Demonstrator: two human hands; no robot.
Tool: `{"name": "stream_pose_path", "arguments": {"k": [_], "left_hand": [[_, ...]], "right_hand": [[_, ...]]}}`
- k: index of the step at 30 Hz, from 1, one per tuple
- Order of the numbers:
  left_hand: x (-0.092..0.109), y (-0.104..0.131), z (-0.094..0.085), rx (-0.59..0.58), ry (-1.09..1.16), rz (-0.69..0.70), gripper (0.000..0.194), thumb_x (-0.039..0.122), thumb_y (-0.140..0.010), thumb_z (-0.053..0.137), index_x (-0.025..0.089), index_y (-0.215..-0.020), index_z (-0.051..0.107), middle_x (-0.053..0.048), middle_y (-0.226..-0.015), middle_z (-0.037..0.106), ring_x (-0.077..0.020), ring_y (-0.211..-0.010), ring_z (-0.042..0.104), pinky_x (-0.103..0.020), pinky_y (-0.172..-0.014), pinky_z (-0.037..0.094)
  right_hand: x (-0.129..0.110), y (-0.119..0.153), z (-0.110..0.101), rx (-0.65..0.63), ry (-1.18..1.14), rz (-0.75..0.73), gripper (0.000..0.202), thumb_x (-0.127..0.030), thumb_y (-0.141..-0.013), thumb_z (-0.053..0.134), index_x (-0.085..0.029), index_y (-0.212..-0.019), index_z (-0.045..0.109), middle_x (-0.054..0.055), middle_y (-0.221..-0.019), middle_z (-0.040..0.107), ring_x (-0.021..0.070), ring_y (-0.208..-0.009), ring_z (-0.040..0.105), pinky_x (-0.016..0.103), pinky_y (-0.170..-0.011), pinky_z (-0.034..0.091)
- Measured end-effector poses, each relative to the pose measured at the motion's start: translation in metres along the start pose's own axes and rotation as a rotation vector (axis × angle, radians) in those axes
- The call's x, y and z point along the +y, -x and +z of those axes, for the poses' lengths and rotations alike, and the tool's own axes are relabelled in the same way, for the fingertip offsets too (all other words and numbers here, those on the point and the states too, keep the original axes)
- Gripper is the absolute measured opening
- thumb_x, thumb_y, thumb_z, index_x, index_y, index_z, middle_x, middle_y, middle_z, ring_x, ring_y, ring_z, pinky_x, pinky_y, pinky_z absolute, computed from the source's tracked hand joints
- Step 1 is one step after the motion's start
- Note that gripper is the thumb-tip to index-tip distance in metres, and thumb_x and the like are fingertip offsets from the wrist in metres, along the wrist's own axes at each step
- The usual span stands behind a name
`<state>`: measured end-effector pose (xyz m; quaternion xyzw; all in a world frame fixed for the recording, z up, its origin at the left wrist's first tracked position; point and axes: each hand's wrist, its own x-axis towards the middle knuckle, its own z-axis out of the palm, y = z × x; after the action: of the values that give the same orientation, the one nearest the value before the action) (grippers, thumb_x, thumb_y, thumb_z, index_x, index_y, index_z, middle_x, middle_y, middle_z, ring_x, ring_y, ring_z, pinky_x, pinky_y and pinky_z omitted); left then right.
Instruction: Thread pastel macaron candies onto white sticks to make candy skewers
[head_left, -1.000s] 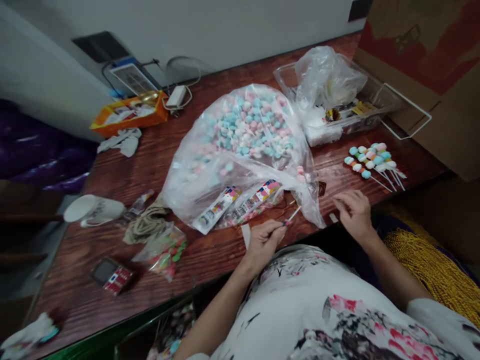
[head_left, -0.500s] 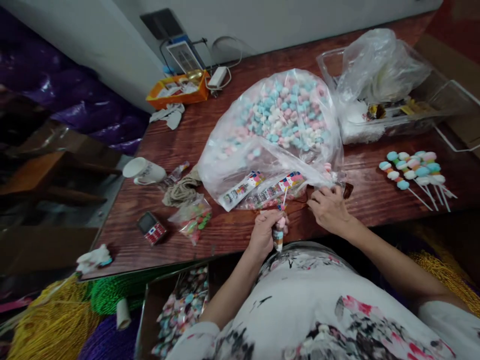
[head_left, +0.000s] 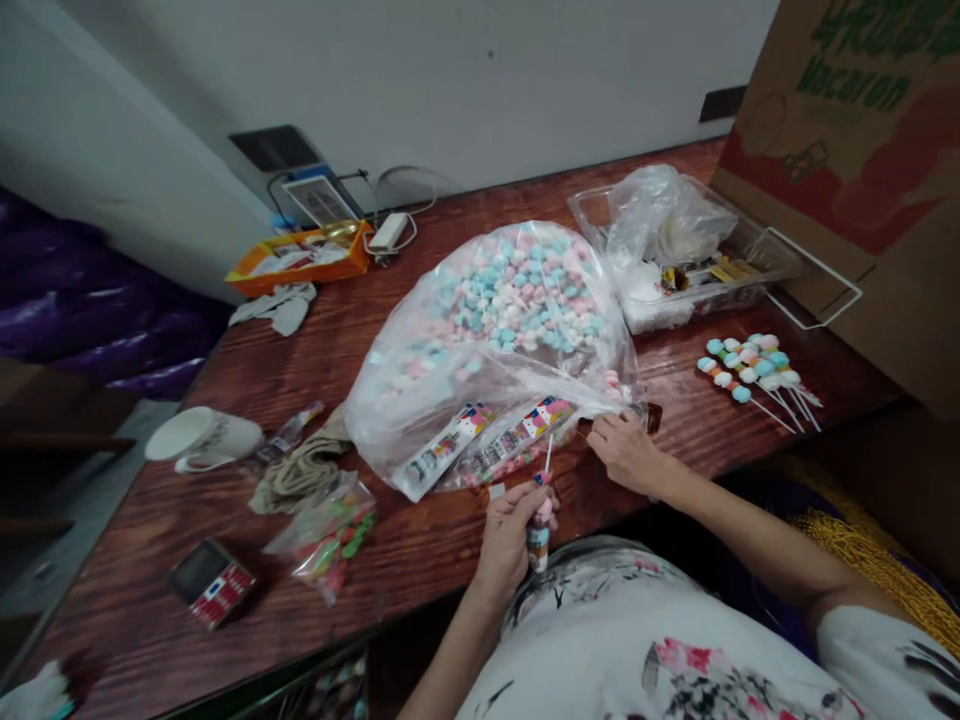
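My left hand (head_left: 508,532) is closed around a wrapped marshmallow stick (head_left: 538,548) at the table's front edge. Its white stick end points up and its pink and blue marshmallows hang down inside a printed wrapper. To the right, my right hand (head_left: 624,455) rests at the table with fingers curled together, beside the lower edge of a big clear bag of marshmallows (head_left: 517,290). Whatever its fingertips pinch is hidden. Flat printed wrappers (head_left: 442,450) lie just beyond my left hand, against the bag.
Finished-looking marshmallow skewers (head_left: 754,370) lie at right, before a clear plastic tray (head_left: 772,262) and a cardboard box (head_left: 840,200). At left are a white mug (head_left: 202,438), a phone (head_left: 212,583), a bag of gummy candy (head_left: 330,535), a cloth (head_left: 304,475) and an orange tray (head_left: 300,262).
The camera view has shifted, so the table items sit lower and further left, and more of the cardboard box shows. Both hands keep nearly the same pose; the left still holds the marshmallow stick.
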<state>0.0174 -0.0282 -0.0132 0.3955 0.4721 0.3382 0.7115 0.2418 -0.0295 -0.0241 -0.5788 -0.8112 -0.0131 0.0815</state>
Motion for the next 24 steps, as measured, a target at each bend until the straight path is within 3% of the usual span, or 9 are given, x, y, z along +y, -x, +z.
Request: {"name": "stream_pose_path", "arguments": {"k": [5,9,12,15,24], "left_hand": [[0.011,0.005,0.003,0.051,0.063,-0.006,0.03,0.04,-0.071,0.073,0.012,-0.062,0.066,0.002,-0.049,0.052,-0.0083,-0.044,0.052,-0.02,-0.044,0.035],[0.019,0.006,-0.01,0.144,0.142,0.047,0.028,0.037,-0.066,0.076,0.012,-0.063,0.064,0.0,-0.059,0.062,-0.0079,-0.043,0.054,-0.021,-0.044,0.038],[0.019,0.009,-0.018,0.196,0.165,0.058,0.026,0.035,-0.065,0.077,0.013,-0.065,0.064,-0.001,-0.061,0.065,-0.0082,-0.043,0.055,-0.021,-0.044,0.04],[0.017,0.013,-0.018,0.187,0.17,0.06,0.026,0.036,-0.066,0.077,0.012,-0.065,0.065,0.0,-0.059,0.064,-0.0082,-0.043,0.055,-0.02,-0.044,0.04],[0.008,0.015,-0.015,0.128,0.179,0.006,0.029,0.037,-0.066,0.079,0.012,-0.061,0.064,0.0,-0.058,0.063,-0.0071,-0.043,0.053,-0.02,-0.045,0.042]], "right_hand": [[0.005,0.017,-0.015,0.136,-0.066,0.057,0.022,-0.01,-0.09,0.047,-0.013,-0.098,0.067,0.012,-0.098,0.067,0.0227,-0.093,0.048,0.035,-0.08,0.029],[-0.016,0.027,-0.017,0.216,-0.092,0.017,0.018,-0.016,-0.091,0.051,-0.018,-0.094,0.068,0.008,-0.098,0.068,0.0226,-0.093,0.047,0.038,-0.08,0.026],[-0.041,0.028,-0.012,0.151,-0.13,-0.082,0.016,-0.017,-0.09,0.054,-0.02,-0.089,0.069,0.007,-0.095,0.068,0.022,-0.092,0.046,0.038,-0.079,0.024],[-0.055,0.019,-0.007,0.083,-0.112,-0.131,0.019,-0.016,-0.09,0.053,-0.021,-0.098,0.07,0.007,-0.099,0.067,0.0226,-0.094,0.045,0.038,-0.078,0.024],[-0.051,-0.016,0.004,-0.106,-0.013,-0.113,0.019,-0.009,-0.085,0.051,-0.014,-0.094,0.068,0.014,-0.107,0.066,0.0256,-0.098,0.047,0.038,-0.075,0.027]]}}
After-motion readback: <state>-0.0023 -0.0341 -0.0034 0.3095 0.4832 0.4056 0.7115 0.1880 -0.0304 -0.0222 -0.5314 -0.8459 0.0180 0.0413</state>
